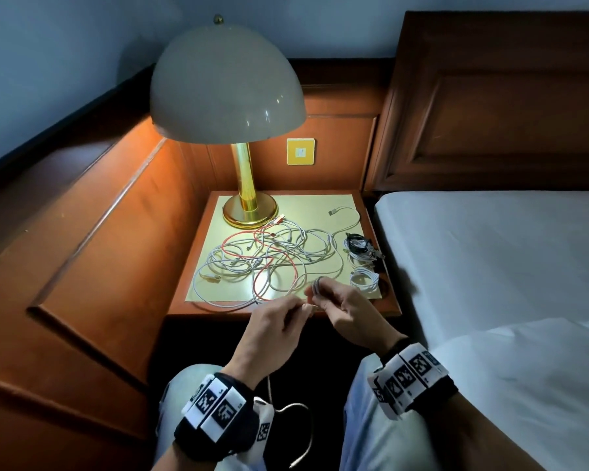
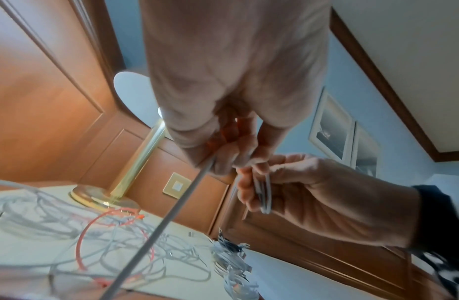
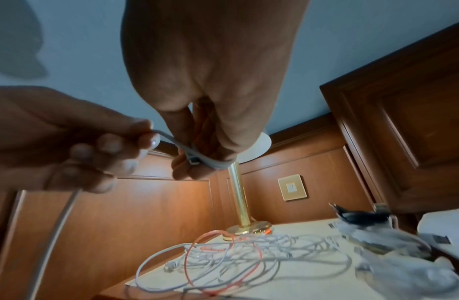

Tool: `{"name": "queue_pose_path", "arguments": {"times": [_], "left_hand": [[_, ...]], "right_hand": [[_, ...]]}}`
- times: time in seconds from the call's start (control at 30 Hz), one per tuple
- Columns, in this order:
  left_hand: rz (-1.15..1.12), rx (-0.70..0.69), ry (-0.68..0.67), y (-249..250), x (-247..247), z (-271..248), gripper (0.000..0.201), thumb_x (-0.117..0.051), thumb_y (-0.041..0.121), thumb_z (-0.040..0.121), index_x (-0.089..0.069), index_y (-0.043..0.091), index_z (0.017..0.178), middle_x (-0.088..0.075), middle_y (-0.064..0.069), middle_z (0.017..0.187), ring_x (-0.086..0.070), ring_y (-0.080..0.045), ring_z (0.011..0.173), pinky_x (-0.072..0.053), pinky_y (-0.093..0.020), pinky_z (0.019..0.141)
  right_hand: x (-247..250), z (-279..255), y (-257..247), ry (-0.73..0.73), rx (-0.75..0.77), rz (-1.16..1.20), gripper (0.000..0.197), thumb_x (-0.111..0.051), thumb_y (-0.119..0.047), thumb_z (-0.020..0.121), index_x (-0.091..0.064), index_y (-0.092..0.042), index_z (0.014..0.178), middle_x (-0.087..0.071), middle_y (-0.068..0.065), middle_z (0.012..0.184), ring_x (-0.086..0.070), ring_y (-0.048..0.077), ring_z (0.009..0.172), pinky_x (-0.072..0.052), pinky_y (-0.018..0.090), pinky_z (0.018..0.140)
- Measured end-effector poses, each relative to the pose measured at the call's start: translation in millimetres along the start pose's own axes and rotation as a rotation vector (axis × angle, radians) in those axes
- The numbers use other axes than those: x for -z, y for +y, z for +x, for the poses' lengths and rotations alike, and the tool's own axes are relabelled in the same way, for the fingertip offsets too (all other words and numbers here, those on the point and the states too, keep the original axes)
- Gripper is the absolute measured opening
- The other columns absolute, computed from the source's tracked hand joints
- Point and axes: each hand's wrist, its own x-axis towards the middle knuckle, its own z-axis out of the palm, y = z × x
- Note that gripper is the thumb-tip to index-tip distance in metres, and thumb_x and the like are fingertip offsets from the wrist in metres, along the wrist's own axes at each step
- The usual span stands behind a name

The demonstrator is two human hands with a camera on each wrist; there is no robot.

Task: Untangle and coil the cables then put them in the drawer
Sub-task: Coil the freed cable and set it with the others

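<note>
1. A white cable [image 1: 315, 286] is wound in small loops round the fingers [image 3: 187, 166] of the right hand [image 1: 349, 312].
2. Its loose end is pinched by the curled left hand [image 1: 272, 331], just beside the right.
3. The tangled cables [image 1: 269, 260] are left on the nightstand [image 1: 184, 294], beyond both hands.
4. Coiled bundles [image 1: 364, 266] are seen near the bed [image 1: 490, 249].
</note>
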Motion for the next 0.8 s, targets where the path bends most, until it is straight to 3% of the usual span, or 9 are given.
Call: {"name": "queue_pose_path", "arguments": {"times": [0.1,0.17,0.3,0.43,0.5,0.63,0.73,0.8], "left_hand": [[-0.004,-0.029,0.011,-3.1,3.2,10.1,0.014,-0.068,0.026,0.094,-0.067,0.016,0.084,-0.062,0.009,0.070,-0.052,-0.004,0.062,-0.041,-0.015,0.062],[-0.028,-0.022,-0.001,-4.5,5.6,14.2,0.013,-0.071,0.024,0.093,-0.068,0.014,0.084,-0.063,0.009,0.070,-0.053,-0.004,0.063,-0.041,-0.014,0.061],[-0.115,0.052,-0.016,-5.8,2.2,18.1,0.012,-0.072,0.020,0.092,-0.067,0.013,0.083,-0.063,0.010,0.070,-0.054,-0.002,0.065,-0.041,-0.014,0.064],[-0.195,0.117,-0.050,-14.2,-0.3,19.1,0.012,-0.071,0.023,0.093,-0.067,0.015,0.085,-0.067,0.006,0.072,-0.062,-0.011,0.068,-0.052,-0.031,0.068],[-0.235,0.134,-0.079,-16.6,-0.4,17.7,0.012,-0.070,0.025,0.094,-0.066,0.018,0.085,-0.069,0.001,0.073,-0.067,-0.021,0.070,-0.055,-0.038,0.069],[-0.276,0.164,-0.113,-13.5,4.4,15.3,0.014,-0.071,0.026,0.093,-0.067,0.014,0.088,-0.069,-0.002,0.074,-0.064,-0.016,0.067,-0.051,-0.029,0.065],[-0.586,0.287,-0.196,-7.0,4.9,14.0,0.021,-0.065,0.018,0.098,-0.061,-0.002,0.092,-0.065,-0.020,0.067,-0.065,-0.028,0.056,-0.053,-0.033,0.058],[-0.730,0.389,-0.178,-7.5,1.5,11.4,0.024,-0.063,0.016,0.098,-0.059,-0.007,0.093,-0.058,-0.014,0.063,-0.060,-0.024,0.050,-0.053,-0.029,0.056]], "right_hand": [[-3.3,-7.1,4.6,-0.084,-0.169,0.286,0.021,-0.047,-0.008,0.103,-0.061,-0.013,0.089,-0.064,0.003,0.086,-0.058,0.016,0.081,-0.047,0.028,0.078],[-6.8,-10.7,4.5,-0.102,-0.248,0.506,0.021,-0.046,-0.012,0.102,-0.062,-0.010,0.088,-0.061,0.012,0.089,-0.054,0.024,0.081,-0.042,0.030,0.079],[-16.9,-12.0,1.7,-0.070,-0.309,0.775,0.024,-0.045,-0.021,0.097,-0.059,-0.002,0.091,-0.058,0.013,0.082,-0.053,0.027,0.076,-0.044,0.034,0.073],[-21.5,-13.7,0.2,-0.111,-0.284,0.777,0.027,-0.036,-0.015,0.105,-0.058,0.002,0.101,-0.056,0.015,0.084,-0.052,0.026,0.077,-0.046,0.032,0.072],[-19.0,-15.4,0.2,-0.152,-0.279,0.748,0.026,-0.042,-0.017,0.102,-0.060,0.001,0.097,-0.056,0.017,0.086,-0.053,0.028,0.078,-0.045,0.033,0.075],[-17.5,-19.6,-5.8,-0.236,-0.324,0.843,0.023,-0.047,-0.018,0.100,-0.064,-0.004,0.097,-0.057,0.016,0.085,-0.055,0.023,0.074,-0.046,0.028,0.073],[-16.0,-22.4,-7.3,-0.281,-0.317,0.884,0.022,-0.047,-0.017,0.102,-0.063,-0.002,0.104,-0.058,0.014,0.085,-0.057,0.019,0.073,-0.049,0.025,0.073],[-15.9,-23.5,-8.6,-0.298,-0.320,0.915,0.021,-0.048,-0.014,0.102,-0.061,0.001,0.108,-0.060,0.012,0.085,-0.060,0.018,0.073,-0.052,0.026,0.076]]}}
